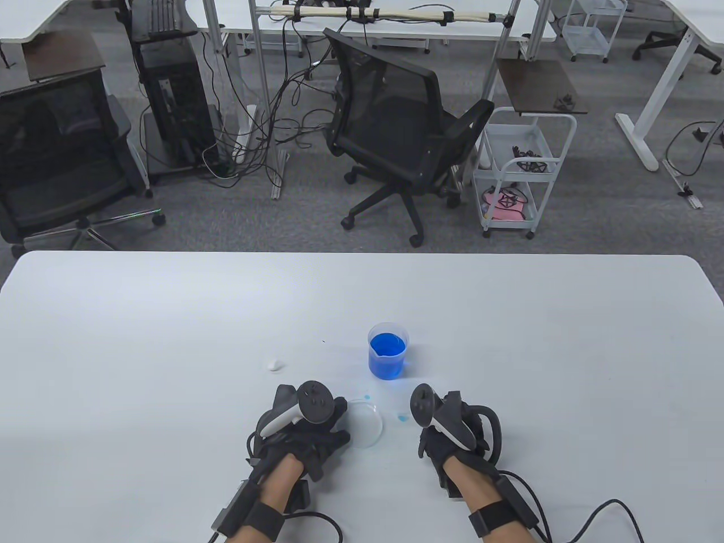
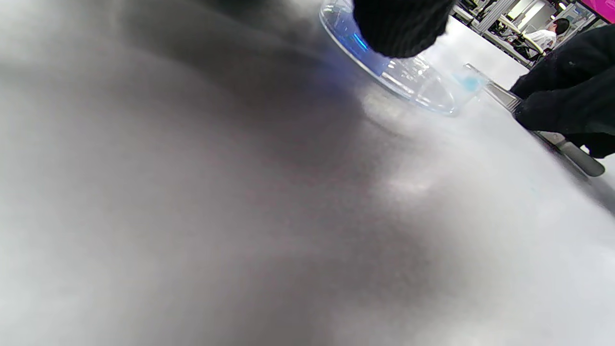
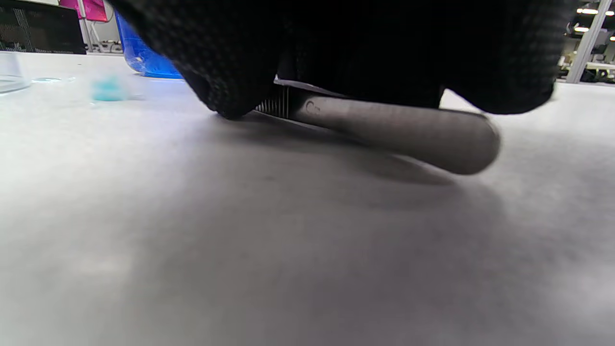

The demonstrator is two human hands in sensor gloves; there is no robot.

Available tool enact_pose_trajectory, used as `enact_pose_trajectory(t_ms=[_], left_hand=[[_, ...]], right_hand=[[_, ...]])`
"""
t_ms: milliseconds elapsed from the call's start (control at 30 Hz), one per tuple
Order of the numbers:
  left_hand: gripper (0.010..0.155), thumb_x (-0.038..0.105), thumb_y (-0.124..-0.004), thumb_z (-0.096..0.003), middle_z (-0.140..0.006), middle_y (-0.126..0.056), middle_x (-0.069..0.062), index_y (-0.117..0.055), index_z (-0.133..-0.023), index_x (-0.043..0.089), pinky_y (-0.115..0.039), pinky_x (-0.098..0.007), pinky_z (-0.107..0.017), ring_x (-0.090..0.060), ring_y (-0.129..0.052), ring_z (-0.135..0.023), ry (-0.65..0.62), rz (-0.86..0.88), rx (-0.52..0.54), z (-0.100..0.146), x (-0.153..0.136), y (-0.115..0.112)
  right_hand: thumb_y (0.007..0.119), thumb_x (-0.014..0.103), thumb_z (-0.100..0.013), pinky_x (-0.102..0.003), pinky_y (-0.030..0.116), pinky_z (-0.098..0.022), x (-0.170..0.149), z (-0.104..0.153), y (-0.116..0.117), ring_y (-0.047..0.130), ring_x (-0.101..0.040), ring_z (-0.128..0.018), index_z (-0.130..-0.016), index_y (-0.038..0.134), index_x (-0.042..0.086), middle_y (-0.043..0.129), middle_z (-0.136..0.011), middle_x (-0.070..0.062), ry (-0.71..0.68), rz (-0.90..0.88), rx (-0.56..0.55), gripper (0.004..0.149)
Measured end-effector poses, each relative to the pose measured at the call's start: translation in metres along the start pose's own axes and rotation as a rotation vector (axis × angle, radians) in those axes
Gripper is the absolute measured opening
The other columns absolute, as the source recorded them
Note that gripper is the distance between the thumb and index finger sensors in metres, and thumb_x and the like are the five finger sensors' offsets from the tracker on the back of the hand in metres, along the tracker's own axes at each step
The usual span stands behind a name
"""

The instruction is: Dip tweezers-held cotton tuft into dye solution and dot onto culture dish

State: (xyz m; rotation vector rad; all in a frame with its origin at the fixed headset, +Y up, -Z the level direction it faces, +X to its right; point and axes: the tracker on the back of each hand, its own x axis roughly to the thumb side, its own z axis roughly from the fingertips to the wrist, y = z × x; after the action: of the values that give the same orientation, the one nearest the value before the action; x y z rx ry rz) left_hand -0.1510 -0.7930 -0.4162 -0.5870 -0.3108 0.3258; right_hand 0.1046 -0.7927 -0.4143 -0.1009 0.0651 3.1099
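From above, the left hand [image 1: 302, 432] lies palm down on the white table [image 1: 169, 350], fingers touching the clear round culture dish [image 1: 366, 423]; the right hand [image 1: 447, 432] rests beside a blue-stained cotton tuft [image 1: 403, 418]. The clear beaker of blue dye [image 1: 387, 349] stands just beyond.

At the left wrist, a gloved fingertip [image 2: 401, 26] sits on the dish rim; whether that hand grips, I cannot tell.

At the right wrist, fingers [image 3: 230, 72] close around grey metal tweezers [image 3: 384, 129] lying low over the table.

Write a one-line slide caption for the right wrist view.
Right hand holds steel tweezers low over the white table; blue-stained cotton tuft beside the dye beaker.
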Motion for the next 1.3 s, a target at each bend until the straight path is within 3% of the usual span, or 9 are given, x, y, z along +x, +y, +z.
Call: enact_pose_trajectory(t_ms=[200, 400, 600, 700, 900, 1033, 1300], left_hand=[[0.070, 0.045, -0.065, -0.0626, -0.121, -0.010, -0.026, -0.023, -0.115, 0.026, -0.017, -0.077, -0.066, -0.055, -0.009, -0.103, -0.015, 0.010, 0.012, 0.000, -0.001, 0.000], [0.069, 0.043, -0.065, -0.0623, -0.121, -0.017, -0.027, -0.025, -0.115, 0.024, -0.022, -0.077, -0.067, -0.055, -0.019, -0.105, -0.076, 0.081, 0.122, 0.011, -0.006, 0.012], [0.063, 0.039, -0.066, -0.0612, -0.121, -0.029, -0.027, -0.041, -0.114, 0.016, -0.025, -0.076, -0.067, -0.056, -0.025, -0.105, -0.087, 0.130, 0.336, 0.056, -0.033, 0.043], [0.059, 0.036, -0.068, -0.0609, -0.121, -0.035, -0.028, -0.050, -0.112, 0.012, -0.026, -0.076, -0.067, -0.056, -0.028, -0.104, -0.056, 0.115, 0.501, 0.092, -0.058, 0.054], [0.059, 0.036, -0.069, -0.0612, -0.122, -0.032, -0.027, -0.053, -0.112, 0.011, -0.024, -0.077, -0.066, -0.056, -0.025, -0.105, 0.027, 0.024, 0.669, 0.136, -0.091, 0.061], [0.060, 0.037, -0.069, -0.0613, -0.123, -0.030, -0.026, -0.052, -0.113, 0.013, -0.022, -0.077, -0.066, -0.056, -0.022, -0.105, 0.006, 0.049, 0.624, 0.131, -0.095, 0.054], [0.060, 0.037, -0.069, -0.0613, -0.123, -0.029, -0.026, -0.051, -0.113, 0.013, -0.021, -0.077, -0.066, -0.056, -0.021, -0.105, 0.033, 0.069, 0.624, 0.126, -0.106, 0.054]], right_hand=[[0.086, 0.036, -0.038, -0.044, 0.089, -0.034, -0.006, 0.000, -0.006, 0.098, -0.029, -0.052, -0.082, 0.085, 0.006, 0.086, -0.082, -0.026, 0.008, -0.060, 0.012, 0.054], [0.085, 0.034, -0.038, -0.051, 0.087, -0.042, -0.022, 0.011, -0.032, 0.097, -0.034, -0.062, -0.087, 0.083, 0.011, 0.081, -0.090, -0.024, -0.028, -0.151, -0.150, 0.054], [0.084, 0.037, -0.038, -0.061, 0.075, -0.056, -0.048, 0.036, -0.062, 0.085, -0.042, -0.080, -0.095, 0.074, 0.014, 0.070, -0.101, -0.022, -0.068, -0.193, -0.365, 0.062], [0.084, 0.041, -0.038, -0.066, 0.067, -0.061, -0.065, 0.050, -0.070, 0.075, -0.046, -0.088, -0.099, 0.067, 0.015, 0.065, -0.104, -0.021, -0.086, -0.205, -0.442, 0.068], [0.082, 0.045, -0.039, -0.071, 0.055, -0.066, -0.085, 0.057, -0.054, 0.059, -0.050, -0.097, -0.104, 0.060, 0.018, 0.053, -0.111, -0.020, -0.024, -0.171, -0.367, 0.073], [0.080, 0.047, -0.040, -0.072, 0.054, -0.066, -0.090, 0.049, -0.042, 0.057, -0.051, -0.098, -0.105, 0.055, 0.018, 0.051, -0.111, -0.020, 0.020, -0.221, -0.289, 0.076], [0.080, 0.047, -0.039, -0.072, 0.056, -0.065, -0.096, 0.047, -0.039, 0.061, -0.051, -0.096, -0.105, 0.056, 0.017, 0.053, -0.110, -0.021, 0.045, -0.238, -0.283, 0.076]])
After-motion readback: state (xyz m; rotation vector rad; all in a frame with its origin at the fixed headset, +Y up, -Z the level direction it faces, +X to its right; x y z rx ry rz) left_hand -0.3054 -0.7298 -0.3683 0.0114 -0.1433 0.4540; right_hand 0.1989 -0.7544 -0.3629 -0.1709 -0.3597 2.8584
